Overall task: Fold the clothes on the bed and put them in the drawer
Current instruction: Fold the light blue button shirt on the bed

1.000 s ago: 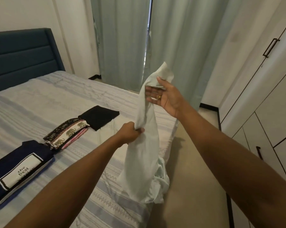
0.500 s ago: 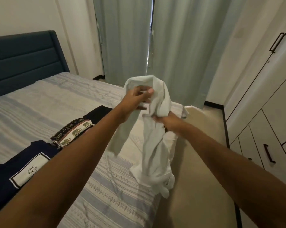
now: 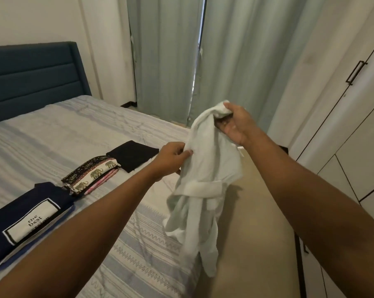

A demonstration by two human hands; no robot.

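Both hands hold a pale garment (image 3: 205,168) in the air beside the bed (image 3: 74,130): right hand (image 3: 235,123) grips its top, left hand (image 3: 173,158) pinches an edge lower down. Three folded piles (image 3: 91,177) lie on the bed.

Two hands — left hand (image 3: 173,157), right hand (image 3: 237,123) — one white garment (image 3: 205,168), three folded stacks (image 3: 91,175), perhaps multi-layered.

The fingertips of the right hand (image 3: 235,123) are buried in the top fold of the crumpled pale white cotton garment (image 3: 207,168), which hides part of the striped pale blue bed (image 3: 138,254) edge. The folded navy T-shirt with a white printed label (image 3: 20,207) runs off the left edge, and the left forearm (image 3: 91,229) covers the label's third line
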